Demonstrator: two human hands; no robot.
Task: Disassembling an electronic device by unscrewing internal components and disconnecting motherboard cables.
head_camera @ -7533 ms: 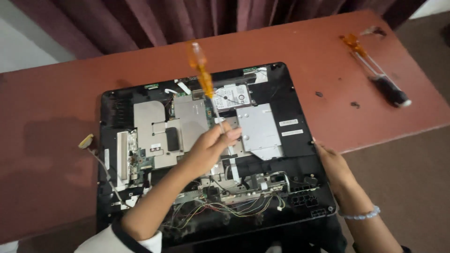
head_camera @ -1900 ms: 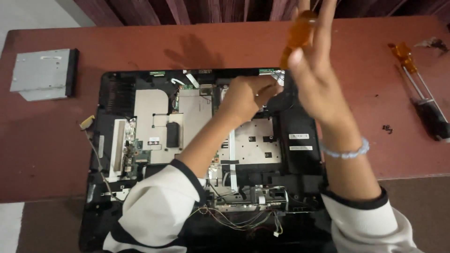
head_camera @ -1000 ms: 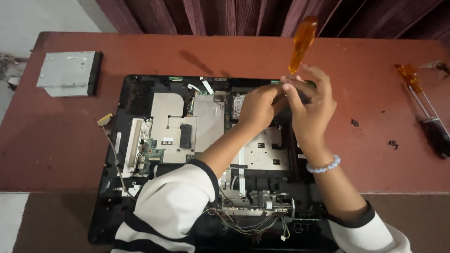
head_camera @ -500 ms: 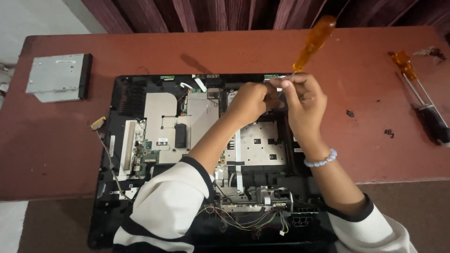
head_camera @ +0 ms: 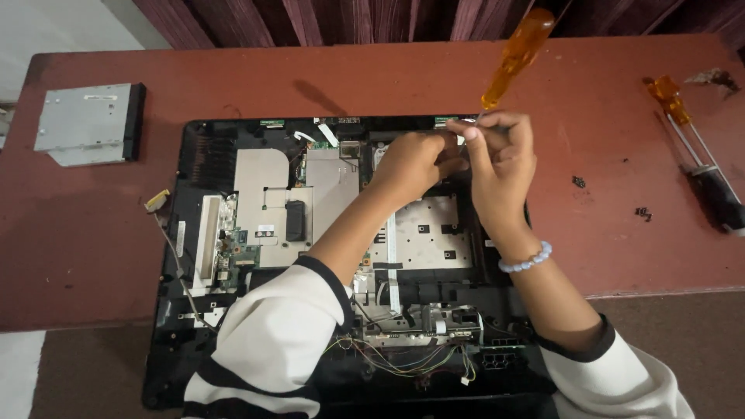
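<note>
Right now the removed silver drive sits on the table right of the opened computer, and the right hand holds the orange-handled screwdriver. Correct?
Not quite. The head view shows the silver drive on the table to the left of the opened computer, not right. The right hand does hold the orange-handled screwdriver.

White black-striped sleeves (head_camera: 264, 341); pale bead bracelet (head_camera: 526, 259).

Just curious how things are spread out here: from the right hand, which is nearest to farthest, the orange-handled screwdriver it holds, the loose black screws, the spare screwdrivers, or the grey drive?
1. Orange-handled screwdriver, in the right hand.
2. Loose black screws, just right.
3. Spare screwdrivers, table's right edge.
4. Grey drive, far left corner.
</note>
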